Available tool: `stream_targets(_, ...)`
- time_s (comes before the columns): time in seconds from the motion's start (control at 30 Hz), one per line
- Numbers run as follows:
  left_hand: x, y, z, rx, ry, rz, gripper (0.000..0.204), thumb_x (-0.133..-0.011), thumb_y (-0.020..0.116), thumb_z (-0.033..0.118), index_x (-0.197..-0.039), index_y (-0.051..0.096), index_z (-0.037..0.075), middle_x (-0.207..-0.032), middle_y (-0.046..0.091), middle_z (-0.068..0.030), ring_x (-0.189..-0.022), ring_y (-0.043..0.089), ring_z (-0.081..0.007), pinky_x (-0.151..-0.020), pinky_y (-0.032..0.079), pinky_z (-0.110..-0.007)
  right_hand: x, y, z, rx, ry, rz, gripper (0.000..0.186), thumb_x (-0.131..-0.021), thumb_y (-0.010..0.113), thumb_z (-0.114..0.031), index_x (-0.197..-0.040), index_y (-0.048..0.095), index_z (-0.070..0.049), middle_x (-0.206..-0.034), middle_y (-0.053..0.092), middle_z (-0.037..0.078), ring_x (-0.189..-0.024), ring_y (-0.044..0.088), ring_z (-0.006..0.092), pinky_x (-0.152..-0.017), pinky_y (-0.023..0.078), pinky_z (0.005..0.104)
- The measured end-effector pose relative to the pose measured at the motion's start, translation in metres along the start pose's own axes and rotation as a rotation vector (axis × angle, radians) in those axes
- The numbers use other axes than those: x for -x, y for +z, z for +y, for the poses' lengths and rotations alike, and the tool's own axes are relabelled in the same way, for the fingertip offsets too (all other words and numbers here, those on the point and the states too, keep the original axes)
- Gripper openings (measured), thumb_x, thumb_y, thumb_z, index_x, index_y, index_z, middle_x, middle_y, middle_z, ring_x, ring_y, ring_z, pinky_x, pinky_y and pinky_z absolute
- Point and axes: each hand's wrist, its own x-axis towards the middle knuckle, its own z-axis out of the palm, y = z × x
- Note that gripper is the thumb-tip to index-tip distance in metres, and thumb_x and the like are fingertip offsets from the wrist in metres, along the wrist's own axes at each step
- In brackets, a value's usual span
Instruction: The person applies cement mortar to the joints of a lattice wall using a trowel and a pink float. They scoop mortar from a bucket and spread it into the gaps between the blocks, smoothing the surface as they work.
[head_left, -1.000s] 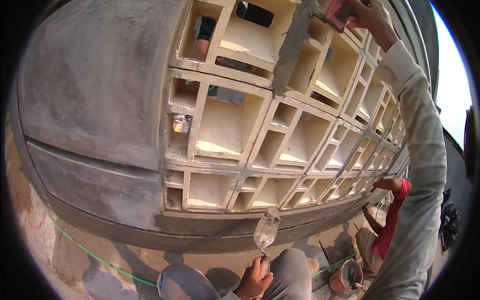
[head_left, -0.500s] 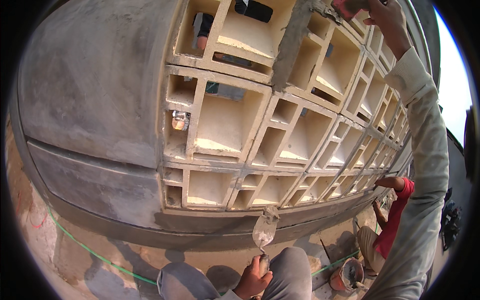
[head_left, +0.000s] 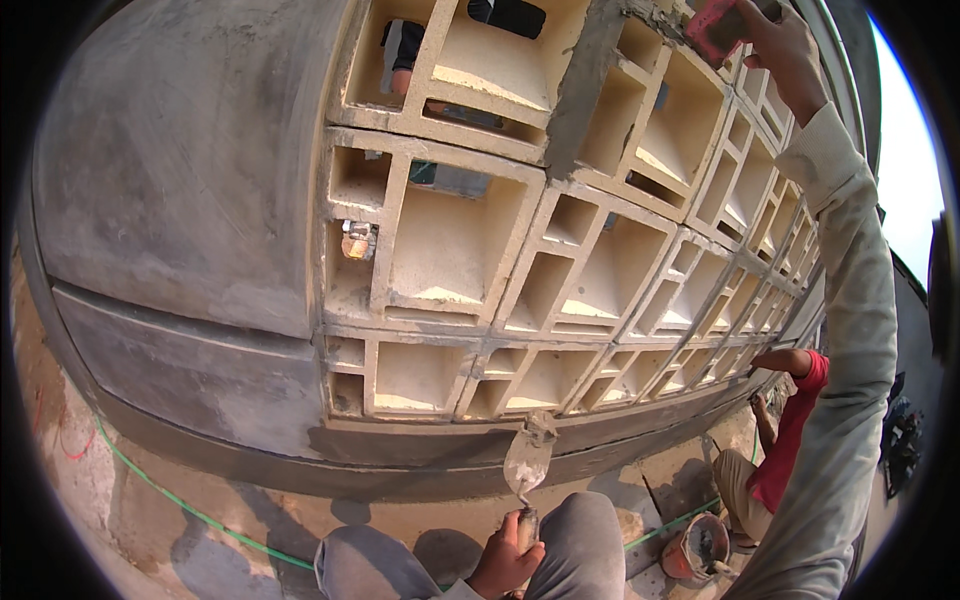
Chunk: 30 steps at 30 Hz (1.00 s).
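A wall of pale cream concrete lattice blocks (head_left: 560,250), each with square hollow cells, fills most of the view and curves away to the right. To its left stands a smooth grey plastered column (head_left: 190,170), with a grey cement ledge (head_left: 200,380) running below the wall's bottom row. Beneath the ledge lies the rough cement floor (head_left: 120,520), crossed by a thin green cord (head_left: 170,495).

A person in a red shirt (head_left: 790,440) crouches at the wall's lower right, one arm stretched to the bottom blocks; a round mortar-smeared bucket (head_left: 700,545) sits on the floor just beside that person.

The right hand (head_left: 775,45), arm in a pale grey sleeve, is raised to the wall's top right and is closed around a small red block-shaped tool (head_left: 715,25) pressed near the mortar joint there. The left hand (head_left: 505,560), low below the wall's middle, is clamped on the handle of a pointed steel trowel (head_left: 527,462), whose mortar-coated blade points up towards the ledge.
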Motion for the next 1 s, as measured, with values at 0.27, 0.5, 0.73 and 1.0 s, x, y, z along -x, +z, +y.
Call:
stream_targets(0.27, 0.006, 0.008, -0.019, -0.032, 0.116, 0.077, 0.051, -0.088, 0.06, 0.007, -0.135, 0.045, -0.006, -0.12, 0.059, -0.0315, -0.109, 0.06, -0.049, -0.086, 0.053, -0.048, -0.013, 0.006, -0.006, 0.025, -0.246, -0.253, 0.022, -0.092, 0.063, -0.02, -0.103, 0.063, -0.001, -0.077, 0.067, 0.005, -0.062, 0.065, 0.0113, -0.045, 0.053, 0.0275)
stream_targets(0.5, 0.005, 0.009, -0.023, 0.043, 0.13, 0.079, 0.05, -0.088, 0.061, 0.007, -0.133, 0.044, -0.006, -0.12, 0.06, -0.0317, -0.106, 0.061, -0.0492, -0.085, 0.053, -0.048, -0.022, 0.034, -0.018, -0.05, -0.287, -0.138, 0.022, -0.092, 0.066, -0.019, -0.104, 0.061, 0.0, -0.081, 0.066, 0.007, -0.064, 0.065, 0.0136, -0.045, 0.052, 0.0284)
stream_targets(0.73, 0.01, 0.006, -0.029, -0.124, 0.237, 0.102, 0.052, -0.089, 0.062, 0.009, -0.134, 0.043, -0.009, -0.119, 0.06, -0.0329, -0.106, 0.06, -0.0492, -0.089, 0.052, -0.048, -0.023, 0.032, -0.043, -0.147, -0.434, -0.135, 0.027, -0.099, 0.06, -0.028, -0.11, 0.061, -0.003, -0.088, 0.066, 0.003, -0.064, 0.059, 0.0074, -0.046, 0.045, 0.0229)
stream_targets(1.0, -0.002, -0.007, 0.003, 0.01, 0.012, -0.004, 0.054, -0.088, 0.062, 0.009, -0.136, 0.044, -0.007, -0.124, 0.058, -0.031, -0.11, 0.06, -0.0478, -0.089, 0.052, -0.048, -0.017, -0.015, -0.006, 0.178, -0.659, -0.385, 0.03, -0.098, 0.061, -0.014, -0.123, 0.05, -0.001, -0.104, 0.062, 0.006, -0.079, 0.063, 0.0144, -0.072, 0.054, 0.0283)
